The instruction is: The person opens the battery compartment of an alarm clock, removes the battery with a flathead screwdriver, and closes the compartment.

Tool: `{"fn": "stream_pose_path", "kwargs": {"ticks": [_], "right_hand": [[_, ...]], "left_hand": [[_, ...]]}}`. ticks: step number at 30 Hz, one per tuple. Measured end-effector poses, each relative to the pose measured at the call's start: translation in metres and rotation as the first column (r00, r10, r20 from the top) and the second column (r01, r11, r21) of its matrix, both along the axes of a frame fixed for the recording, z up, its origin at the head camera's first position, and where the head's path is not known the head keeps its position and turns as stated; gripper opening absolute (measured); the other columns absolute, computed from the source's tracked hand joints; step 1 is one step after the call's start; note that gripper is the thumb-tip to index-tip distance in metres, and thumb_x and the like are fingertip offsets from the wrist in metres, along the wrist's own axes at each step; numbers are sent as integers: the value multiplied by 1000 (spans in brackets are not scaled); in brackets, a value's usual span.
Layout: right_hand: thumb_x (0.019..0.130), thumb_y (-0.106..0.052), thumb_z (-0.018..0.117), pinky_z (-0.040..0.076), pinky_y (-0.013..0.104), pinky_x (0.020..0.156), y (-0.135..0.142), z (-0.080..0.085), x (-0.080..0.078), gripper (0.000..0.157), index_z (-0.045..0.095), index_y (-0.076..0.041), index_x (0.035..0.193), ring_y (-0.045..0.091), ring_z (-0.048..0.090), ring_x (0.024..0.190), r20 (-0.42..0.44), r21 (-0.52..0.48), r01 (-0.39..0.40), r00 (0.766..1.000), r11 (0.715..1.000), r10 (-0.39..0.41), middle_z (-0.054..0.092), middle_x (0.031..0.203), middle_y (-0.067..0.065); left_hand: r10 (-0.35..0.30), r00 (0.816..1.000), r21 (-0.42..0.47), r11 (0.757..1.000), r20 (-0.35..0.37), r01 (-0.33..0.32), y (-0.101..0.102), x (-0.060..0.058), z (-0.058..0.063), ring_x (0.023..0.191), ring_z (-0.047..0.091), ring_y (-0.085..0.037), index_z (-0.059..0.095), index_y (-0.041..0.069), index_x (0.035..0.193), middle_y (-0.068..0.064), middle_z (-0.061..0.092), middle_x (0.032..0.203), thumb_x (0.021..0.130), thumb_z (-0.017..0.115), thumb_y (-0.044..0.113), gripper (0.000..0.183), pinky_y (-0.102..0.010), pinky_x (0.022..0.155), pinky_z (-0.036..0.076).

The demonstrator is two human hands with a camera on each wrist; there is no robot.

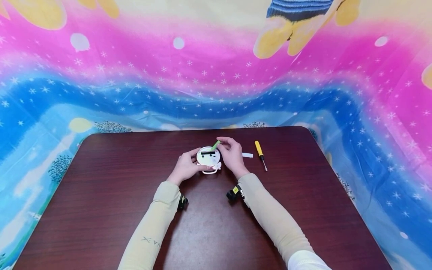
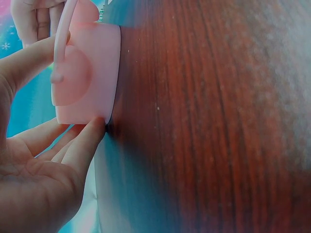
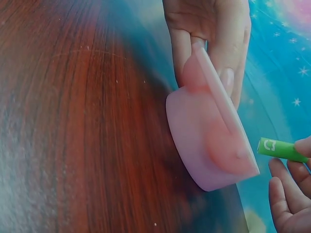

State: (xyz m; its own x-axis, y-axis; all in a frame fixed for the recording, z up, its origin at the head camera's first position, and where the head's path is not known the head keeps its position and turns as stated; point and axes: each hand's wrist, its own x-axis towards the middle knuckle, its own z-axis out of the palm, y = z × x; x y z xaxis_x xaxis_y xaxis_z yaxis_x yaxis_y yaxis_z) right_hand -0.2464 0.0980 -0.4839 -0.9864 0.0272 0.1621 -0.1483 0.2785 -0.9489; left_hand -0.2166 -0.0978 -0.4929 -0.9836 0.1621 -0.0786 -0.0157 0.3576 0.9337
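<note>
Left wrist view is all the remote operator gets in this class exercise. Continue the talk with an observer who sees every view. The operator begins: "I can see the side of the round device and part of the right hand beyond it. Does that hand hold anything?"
Observer: Yes, the right hand pinches a green cylinder that looks like a battery.
Operator: What is on the upper face of the round device?
Observer: A long dark slot, on the half farther from the person.
Operator: Does any tool lie on the table?
Observer: Yes, a yellow-handled screwdriver lies to the right of the right hand, its tip toward the person's side.
</note>
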Motion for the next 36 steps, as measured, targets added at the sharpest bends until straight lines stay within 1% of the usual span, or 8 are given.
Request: {"fn": "stream_pose_path", "kwargs": {"ticks": [4,10,16,20,27,29,32,36], "right_hand": [[103,-7,68,58,43,98,6,-1,-1,27,74,-6,129,26,75,110,-4,7,1,1000,1000,-1,72,120,12],[104,-9,67,59,44,95,17,-1,-1,28,74,-8,132,26,74,109,2,29,15,1000,999,-15,70,124,11],[105,-9,66,58,44,93,28,-2,-2,29,73,-7,133,27,73,108,-5,15,22,1000,1000,-22,69,123,12],[104,-8,66,58,43,94,35,-3,-3,29,73,-9,133,28,73,108,-8,14,35,999,999,-35,69,121,13],[104,-8,67,57,45,95,46,-2,-5,29,71,-6,133,31,72,110,2,-5,57,998,998,-57,67,121,14],[105,-9,66,56,43,95,49,-2,-5,28,71,-6,132,30,71,110,6,-3,65,998,998,-65,66,121,14],[105,-10,65,55,36,91,54,-2,-5,26,71,-9,131,26,70,108,20,4,78,997,997,-79,66,121,11],[105,-10,65,54,28,76,59,-2,-6,26,72,-10,131,25,69,100,35,11,92,995,996,-92,67,120,10]], "left_hand": [[4,1000,2,1000,-1,-4,0,0,0,131,64,-32,46,-4,157,-20,57,152,78,95,16,95,-42,106,54],[6,1000,5,1000,2,-6,1,1,1,132,63,-32,47,-3,157,-19,57,153,77,96,16,96,-41,106,54],[7,1000,-12,1000,0,-7,1,1,2,132,63,-32,47,-2,157,-20,56,153,77,96,18,96,-41,106,54],[9,1000,-15,1000,3,-9,1,1,2,131,63,-31,48,-2,157,-19,57,153,76,96,18,97,-41,106,54],[6,1000,-12,1000,6,-6,1,2,1,131,64,-30,48,-1,157,-18,57,152,76,96,16,96,-39,104,55],[5,1000,-15,1000,2,-5,1,2,1,130,65,-30,48,-1,157,-19,58,152,77,96,17,96,-39,104,55],[5,1000,-21,1000,-5,-5,1,2,1,130,65,-32,48,-2,157,-20,58,151,77,96,17,95,-38,103,56],[5,1000,-16,1000,-3,-5,1,2,2,130,65,-31,48,-1,157,-19,58,152,77,96,17,95,-39,103,56]]}}
